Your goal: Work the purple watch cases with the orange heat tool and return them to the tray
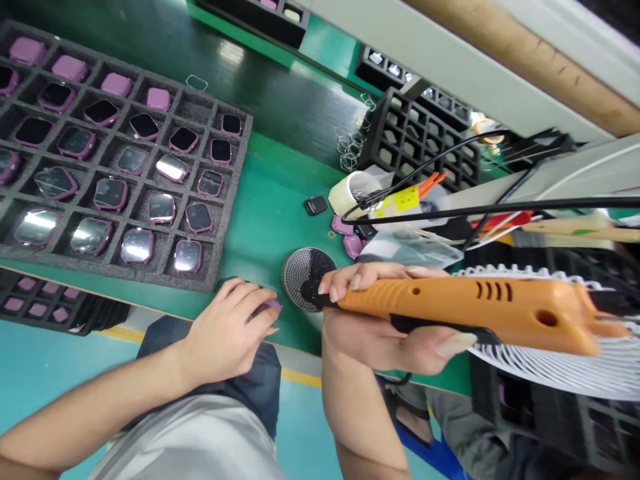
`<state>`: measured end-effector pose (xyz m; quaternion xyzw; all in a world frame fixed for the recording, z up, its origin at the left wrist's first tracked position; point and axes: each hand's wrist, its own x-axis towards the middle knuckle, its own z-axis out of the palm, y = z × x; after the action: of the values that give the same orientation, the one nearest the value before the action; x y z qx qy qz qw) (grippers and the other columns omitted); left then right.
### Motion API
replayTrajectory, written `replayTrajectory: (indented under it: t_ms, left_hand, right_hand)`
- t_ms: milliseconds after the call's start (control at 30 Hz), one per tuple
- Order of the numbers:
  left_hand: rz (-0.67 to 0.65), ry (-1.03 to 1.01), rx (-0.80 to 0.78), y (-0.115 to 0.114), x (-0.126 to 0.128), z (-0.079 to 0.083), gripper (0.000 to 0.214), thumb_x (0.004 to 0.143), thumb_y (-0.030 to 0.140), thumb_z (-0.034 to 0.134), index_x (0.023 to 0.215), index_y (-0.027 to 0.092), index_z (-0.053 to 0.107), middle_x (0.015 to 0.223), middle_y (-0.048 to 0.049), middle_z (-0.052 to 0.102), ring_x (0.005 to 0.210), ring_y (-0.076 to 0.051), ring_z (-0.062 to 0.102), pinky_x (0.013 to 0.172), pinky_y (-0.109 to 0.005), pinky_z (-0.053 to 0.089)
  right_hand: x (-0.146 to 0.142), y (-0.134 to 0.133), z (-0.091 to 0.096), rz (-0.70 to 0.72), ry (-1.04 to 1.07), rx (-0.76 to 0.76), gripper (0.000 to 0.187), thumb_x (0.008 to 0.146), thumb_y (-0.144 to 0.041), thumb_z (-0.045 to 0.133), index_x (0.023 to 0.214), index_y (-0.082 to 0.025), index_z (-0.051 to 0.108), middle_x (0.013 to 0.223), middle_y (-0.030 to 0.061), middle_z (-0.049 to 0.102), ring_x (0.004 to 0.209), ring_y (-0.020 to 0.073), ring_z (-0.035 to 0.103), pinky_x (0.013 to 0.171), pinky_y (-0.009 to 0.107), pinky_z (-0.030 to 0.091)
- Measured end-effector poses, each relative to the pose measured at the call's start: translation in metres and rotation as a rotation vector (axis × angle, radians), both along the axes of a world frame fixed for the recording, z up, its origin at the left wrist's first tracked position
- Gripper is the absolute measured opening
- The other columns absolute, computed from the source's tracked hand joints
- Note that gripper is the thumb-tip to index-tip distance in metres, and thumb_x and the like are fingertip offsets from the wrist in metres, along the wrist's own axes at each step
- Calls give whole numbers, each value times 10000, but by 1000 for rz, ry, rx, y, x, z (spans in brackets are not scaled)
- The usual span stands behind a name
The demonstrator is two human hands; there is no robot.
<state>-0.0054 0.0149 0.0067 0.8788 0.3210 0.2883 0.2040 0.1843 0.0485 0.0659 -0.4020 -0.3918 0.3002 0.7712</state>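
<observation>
My left hand [235,327] curls near the table's front edge, around a small purple watch case [271,306] that shows only partly between the fingers. In my right hand [385,333] is an orange electric screwdriver [450,303], lying level with its black lever under my thumb. Its black nose reaches over a round dish [295,270] with a perforated surface and dark small bits on it. Left of my left hand lies a grey foam tray [233,180], its compartments filled with purple-rimmed smartwatches [111,193] and some purple cases [116,84].
Behind the dish lie loose purple cases [353,247], a black watch piece [316,205] and a white cup [353,190]. Black cables [500,205] cross above the screwdriver. A white fan guard [540,373] stands right. More black trays [385,143] sit behind; a shelf beam [450,53] hangs overhead.
</observation>
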Motion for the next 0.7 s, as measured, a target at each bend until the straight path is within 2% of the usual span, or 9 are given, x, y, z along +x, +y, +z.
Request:
replayTrajectory:
  t_ms: [100,267,433,600,700]
  left_hand:
    - [17,13,-3,0,1,2,225,1025,242,716,1235,162,718,1302,-166,725,1185,-325,660,1090,-560,545]
    - [-82,39,-60,1,-1,4,325,966,117,650,1285,144,701,1441,-168,697,1336,-355,622,1190,-589,484]
    - [-63,23,-48,0,-1,1,274,1020,121,620,1284,128,694,1364,-150,727,1267,-333,636,1174,-573,484]
    - [-40,20,-25,0,0,1,209,1051,156,631,1247,135,701,1338,-142,728,1245,-319,642,1172,-561,489]
    - [-43,37,-21,0,0,1,217,1039,158,654,1249,143,707,1334,-142,719,1240,-318,646,1172,-557,495]
  right_hand:
    - [0,2,-4,1,2,20,434,950,-687,539,1112,-304,666,736,-45,647,465,151,523,442,307,458]
    - [-1,3,-2,-1,-28,-18,455,944,-730,502,1095,-322,633,723,-59,627,445,146,495,431,307,445]
    - [-3,1,2,24,-55,-59,461,921,-755,540,1095,-332,603,727,-66,621,455,146,508,438,314,464]
    - [-4,1,0,26,-28,-61,456,910,-745,588,1075,-323,642,718,-59,654,454,152,517,432,324,474]
    - [-3,2,-2,27,-16,-44,472,931,-755,557,1078,-320,667,717,-52,653,459,154,511,430,321,463]
